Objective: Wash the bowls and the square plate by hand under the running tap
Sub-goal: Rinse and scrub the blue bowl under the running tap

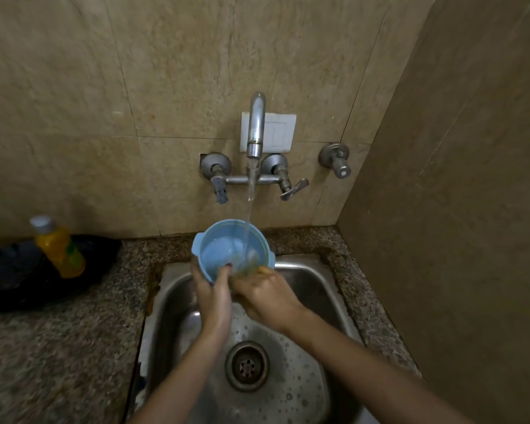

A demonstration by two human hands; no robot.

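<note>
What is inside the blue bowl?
The tap's stream falls into the blue bowl. The left hand hooks its thumb over the near rim; the right hand has fingers at the rim beside it. Both hands hide the near inner wall.
</note>
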